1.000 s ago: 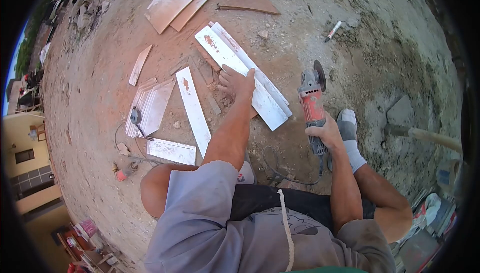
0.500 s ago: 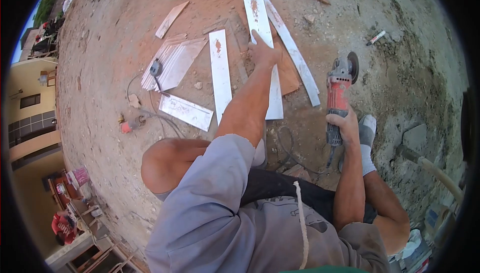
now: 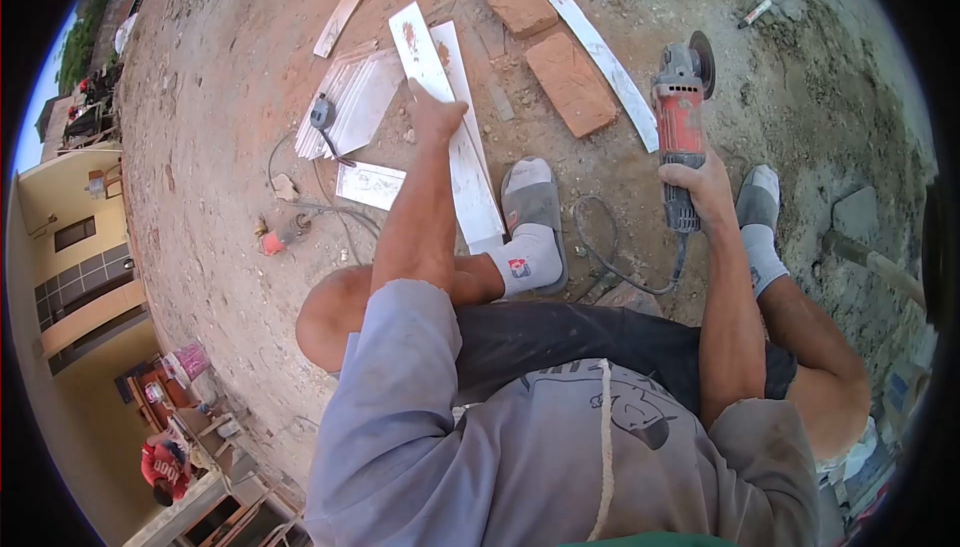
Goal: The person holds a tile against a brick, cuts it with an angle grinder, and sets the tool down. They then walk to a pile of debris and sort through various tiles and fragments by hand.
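My left hand (image 3: pixel 437 119) grips a long white tile strip (image 3: pixel 475 187) with a reddish dirt smear near its far end. The strip overlaps a second white strip (image 3: pixel 449 45) lying beneath it on the ground. In my right hand (image 3: pixel 704 189) is a red and grey angle grinder (image 3: pixel 680 112), held upright by its body, its dark disc (image 3: pixel 703 65) at the top. The grinder's cord (image 3: pixel 660 290) loops down to the dirt between my feet. Another thin white strip (image 3: pixel 592 44) lies left of the grinder, beside two reddish-brown blocks (image 3: pixel 572 85).
Stacked tile pieces (image 3: pixel 352 107) lie to the left, with a plug connector (image 3: pixel 322 113) on them. A short white piece (image 3: pixel 370 185) and a red tool (image 3: pixel 272 242) sit nearer. A marker (image 3: pixel 755 14) lies far right, a shovel (image 3: pixel 856 213) below it. A person in red (image 3: pixel 165 465) is lower left.
My left hand has shifted the white strip leftward off the reddish blocks and onto the other strip. The grinder stays in my right hand, slightly higher in view.
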Demonstrator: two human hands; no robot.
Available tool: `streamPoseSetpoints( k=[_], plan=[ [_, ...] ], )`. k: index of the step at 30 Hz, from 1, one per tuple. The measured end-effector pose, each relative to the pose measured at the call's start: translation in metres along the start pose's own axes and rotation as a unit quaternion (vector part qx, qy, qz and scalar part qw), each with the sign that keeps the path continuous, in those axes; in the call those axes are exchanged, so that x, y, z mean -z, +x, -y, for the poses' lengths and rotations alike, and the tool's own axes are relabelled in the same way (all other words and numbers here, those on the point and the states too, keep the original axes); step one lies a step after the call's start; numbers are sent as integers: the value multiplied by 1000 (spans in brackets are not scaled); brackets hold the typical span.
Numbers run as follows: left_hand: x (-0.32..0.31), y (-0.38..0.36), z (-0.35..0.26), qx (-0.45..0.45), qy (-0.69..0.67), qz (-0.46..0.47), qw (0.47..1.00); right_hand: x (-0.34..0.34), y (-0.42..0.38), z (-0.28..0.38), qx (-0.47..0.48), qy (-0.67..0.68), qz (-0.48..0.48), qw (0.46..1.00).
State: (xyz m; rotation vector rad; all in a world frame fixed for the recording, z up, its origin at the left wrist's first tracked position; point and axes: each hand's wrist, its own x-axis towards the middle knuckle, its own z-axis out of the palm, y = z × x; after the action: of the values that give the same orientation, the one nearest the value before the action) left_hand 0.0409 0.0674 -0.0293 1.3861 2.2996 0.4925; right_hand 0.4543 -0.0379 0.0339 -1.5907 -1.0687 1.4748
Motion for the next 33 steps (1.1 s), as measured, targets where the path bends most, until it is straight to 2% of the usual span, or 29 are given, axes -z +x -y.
streamPoseSetpoints(
  k=[2,4,7,11,17,21,25,27,29,31,32,33],
  plan=[
    [-13,-16,11,18,-3,-4,1000,0,-4,7,-4,-8,7,1000],
    [-16,-34,10,74,0,15,997,-3,-6,13,1,-6,-2,1000],
    [-25,-46,20,38,15,17,999,-6,-7,16,14,7,-8,1000],
    [-38,-64,20,46,55,33,997,-5,-9,13,43,-8,-21,999],
    [-40,-62,25,-4,34,42,999,-3,-15,19,8,-22,-27,999],
    [-39,-58,15,28,73,76,994,-1,-13,17,0,-24,-33,999],
    [-39,-48,-15,60,160,44,984,2,-8,14,1,-32,-46,998],
    [-42,-42,-32,-12,122,26,992,2,-7,13,8,-37,-52,998],
    [-37,-52,-72,-39,94,37,994,2,-2,6,-4,-46,-63,997],
    [-35,-63,-105,-156,-135,83,975,2,1,5,-13,-54,-66,996],
    [-43,-67,-119,-240,-141,29,960,1,2,7,-5,-55,-66,996],
    [-41,-80,-139,-248,-171,49,952,0,2,9,3,-54,-64,996]
  ],
)
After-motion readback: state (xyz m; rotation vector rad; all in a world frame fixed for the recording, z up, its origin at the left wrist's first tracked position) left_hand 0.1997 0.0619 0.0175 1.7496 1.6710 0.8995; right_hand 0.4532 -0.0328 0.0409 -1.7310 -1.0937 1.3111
